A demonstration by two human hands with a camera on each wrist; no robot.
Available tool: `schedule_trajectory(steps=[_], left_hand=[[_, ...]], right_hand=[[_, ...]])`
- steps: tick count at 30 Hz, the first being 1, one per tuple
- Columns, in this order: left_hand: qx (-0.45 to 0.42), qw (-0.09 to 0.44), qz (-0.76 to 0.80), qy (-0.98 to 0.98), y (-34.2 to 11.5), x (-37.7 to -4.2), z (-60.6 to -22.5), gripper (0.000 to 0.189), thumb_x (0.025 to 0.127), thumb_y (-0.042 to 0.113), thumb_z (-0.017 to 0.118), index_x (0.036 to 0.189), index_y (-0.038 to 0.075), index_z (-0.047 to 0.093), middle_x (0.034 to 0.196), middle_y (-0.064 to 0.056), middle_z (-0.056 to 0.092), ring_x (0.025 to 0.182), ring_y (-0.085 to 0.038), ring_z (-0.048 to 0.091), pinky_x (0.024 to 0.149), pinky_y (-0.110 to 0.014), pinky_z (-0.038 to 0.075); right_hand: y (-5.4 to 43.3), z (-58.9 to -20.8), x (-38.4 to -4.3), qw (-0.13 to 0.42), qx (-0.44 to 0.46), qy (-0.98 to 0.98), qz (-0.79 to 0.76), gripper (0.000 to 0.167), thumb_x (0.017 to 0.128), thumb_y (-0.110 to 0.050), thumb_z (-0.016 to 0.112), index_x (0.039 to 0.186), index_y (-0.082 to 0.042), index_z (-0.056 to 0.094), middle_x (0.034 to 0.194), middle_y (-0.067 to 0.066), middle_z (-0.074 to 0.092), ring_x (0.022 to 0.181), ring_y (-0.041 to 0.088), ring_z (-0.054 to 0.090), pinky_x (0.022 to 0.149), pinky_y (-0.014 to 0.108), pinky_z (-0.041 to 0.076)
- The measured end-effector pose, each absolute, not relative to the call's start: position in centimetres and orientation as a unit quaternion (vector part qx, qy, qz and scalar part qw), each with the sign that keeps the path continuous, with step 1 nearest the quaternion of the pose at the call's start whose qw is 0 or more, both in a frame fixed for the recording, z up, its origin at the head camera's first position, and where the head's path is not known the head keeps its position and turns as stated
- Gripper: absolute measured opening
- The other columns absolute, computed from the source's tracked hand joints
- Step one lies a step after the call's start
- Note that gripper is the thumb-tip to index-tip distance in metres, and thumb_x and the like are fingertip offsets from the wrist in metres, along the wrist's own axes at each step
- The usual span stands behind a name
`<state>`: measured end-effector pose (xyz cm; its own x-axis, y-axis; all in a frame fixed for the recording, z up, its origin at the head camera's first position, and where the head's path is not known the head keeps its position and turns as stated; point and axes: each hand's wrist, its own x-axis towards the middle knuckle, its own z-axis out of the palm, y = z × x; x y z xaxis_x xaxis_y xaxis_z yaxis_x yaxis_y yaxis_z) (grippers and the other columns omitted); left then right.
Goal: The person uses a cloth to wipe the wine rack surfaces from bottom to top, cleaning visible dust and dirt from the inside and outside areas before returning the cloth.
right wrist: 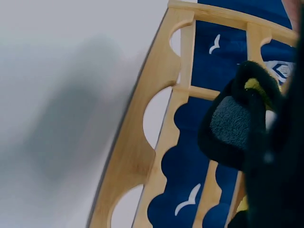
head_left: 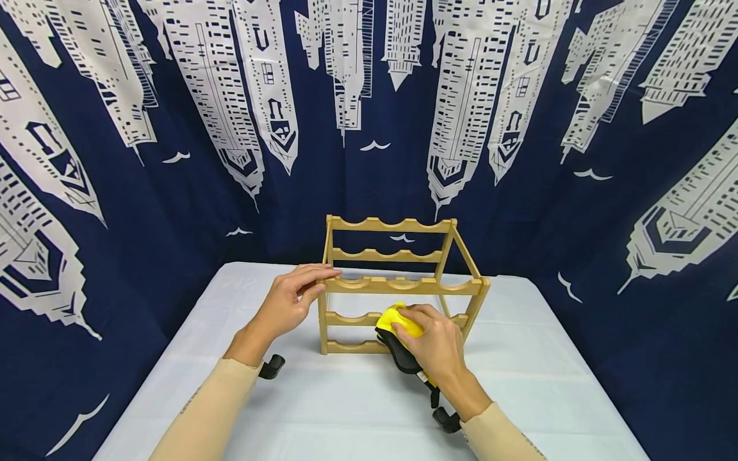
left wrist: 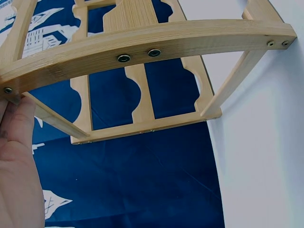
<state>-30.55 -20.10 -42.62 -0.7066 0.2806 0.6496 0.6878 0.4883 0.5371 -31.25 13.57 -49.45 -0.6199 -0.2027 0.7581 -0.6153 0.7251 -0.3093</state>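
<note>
A light wooden wine rack (head_left: pixel 403 285) with scalloped rails stands on the table. My left hand (head_left: pixel 288 301) holds its near left upper corner, fingers over the top and thumb lower at the post. In the left wrist view that hand shows at the left edge, against the rack's side bar (left wrist: pixel 185 42). My right hand (head_left: pixel 439 346) grips a bunched yellow and black cloth (head_left: pixel 396 319) in front of the rack's right half. Black-edged folds and a small pale tag hang below the fingers. The right wrist view shows a grey fuzzy face of the cloth (right wrist: pixel 230 123).
The table (head_left: pixel 519 378) has a white covering. Behind and beside it hangs a dark blue curtain (head_left: pixel 380 186) with white buildings and birds. A black wrist mount (head_left: pixel 272 367) shows by the left wrist, another (head_left: pixel 446 420) by the right.
</note>
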Motion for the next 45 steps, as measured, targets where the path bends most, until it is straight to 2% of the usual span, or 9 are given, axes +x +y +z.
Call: schedule_trajectory(steps=[5,14,21,23,25,28,32,39,45], left_hand=[[-0.294,0.239,-0.417,-0.826,-20.0,-30.4,-42.7,0.037,0.114,0.002,0.072,0.147,0.014,0.081,0.153,-0.015,0.078,0.145,-0.036,0.073,0.095,-0.015,0.059],[-0.293,0.24,-0.416,-0.827,-20.1,-30.4,-42.7,0.037,0.114,0.003,0.072,0.148,0.015,0.081,0.154,-0.012,0.077,0.146,-0.035,0.073,0.098,-0.014,0.059],[-0.298,0.24,-0.415,-0.825,-19.9,-30.4,-42.9,0.037,0.114,0.002,0.071,0.148,0.014,0.081,0.154,-0.014,0.078,0.146,-0.035,0.073,0.103,-0.012,0.058],[-0.3,0.243,-0.414,-0.824,-19.8,-30.5,-42.9,0.037,0.114,0.003,0.071,0.148,0.014,0.081,0.153,-0.014,0.078,0.146,-0.036,0.073,0.103,-0.012,0.058],[-0.301,0.244,-0.414,-0.824,-19.9,-30.4,-42.8,0.036,0.114,0.002,0.071,0.147,0.013,0.081,0.153,-0.014,0.078,0.146,-0.036,0.072,0.106,-0.009,0.057],[-0.301,0.247,-0.413,-0.823,-20.0,-30.4,-42.6,0.037,0.114,0.001,0.071,0.147,0.013,0.081,0.153,-0.016,0.078,0.147,-0.037,0.072,0.106,-0.008,0.055],[-0.3,0.248,-0.412,-0.824,-20.1,-30.4,-42.6,0.037,0.114,0.001,0.071,0.148,0.014,0.081,0.154,-0.016,0.077,0.147,-0.037,0.072,0.102,-0.008,0.055],[-0.299,0.255,-0.413,-0.821,-20.2,-30.4,-42.6,0.036,0.113,0.001,0.072,0.146,0.013,0.081,0.154,-0.015,0.078,0.147,-0.038,0.072,0.093,-0.01,0.053],[-0.303,0.256,-0.416,-0.818,-20.1,-30.6,-42.8,0.037,0.113,0.0,0.071,0.147,0.013,0.081,0.153,-0.019,0.077,0.147,-0.039,0.071,0.109,-0.004,0.052]], right_hand=[[15.2,-49.2,-31.2,0.401,0.244,-0.839,0.276,0.036,0.083,-0.018,0.108,0.116,-0.011,0.093,0.107,0.007,0.088,0.085,0.028,0.087,0.063,0.04,0.069],[19.5,-49.3,-31.2,0.407,0.174,-0.852,0.278,0.03,0.085,-0.015,0.105,0.112,-0.007,0.093,0.108,0.013,0.089,0.094,0.04,0.088,0.074,0.058,0.072],[23.0,-49.7,-31.2,0.47,0.245,-0.829,0.18,0.039,0.082,-0.013,0.106,0.117,-0.007,0.091,0.109,0.013,0.087,0.068,0.032,0.083,0.046,0.043,0.059],[23.7,-49.4,-31.1,0.479,0.261,-0.82,0.175,0.041,0.082,-0.011,0.105,0.12,-0.007,0.09,0.11,0.013,0.087,0.068,0.032,0.082,0.044,0.041,0.057],[24.1,-49.3,-30.9,0.478,0.27,-0.814,0.192,0.041,0.084,-0.009,0.104,0.123,-0.008,0.089,0.114,0.013,0.087,0.075,0.033,0.085,0.049,0.039,0.061],[24.1,-49.3,-30.8,0.478,0.273,-0.797,0.25,0.043,0.085,-0.004,0.103,0.125,-0.007,0.089,0.117,0.014,0.087,0.091,0.038,0.087,0.077,0.02,0.069],[23.1,-49.2,-30.6,0.473,0.268,-0.769,0.336,0.05,0.078,0.004,0.104,0.124,-0.006,0.089,0.117,0.017,0.087,0.103,0.038,0.085,0.11,0.004,0.054],[19.7,-49.1,-30.2,0.425,0.281,-0.743,0.434,0.057,0.077,0.009,0.104,0.129,-0.009,0.089,0.121,0.014,0.088,0.117,0.019,0.082,0.108,0.008,0.058],[16.3,-48.7,-29.8,0.358,0.293,-0.762,0.453,0.071,0.076,0.001,0.106,0.142,-0.01,0.083,0.133,0.013,0.084,0.125,0.029,0.079,0.11,0.007,0.055]])
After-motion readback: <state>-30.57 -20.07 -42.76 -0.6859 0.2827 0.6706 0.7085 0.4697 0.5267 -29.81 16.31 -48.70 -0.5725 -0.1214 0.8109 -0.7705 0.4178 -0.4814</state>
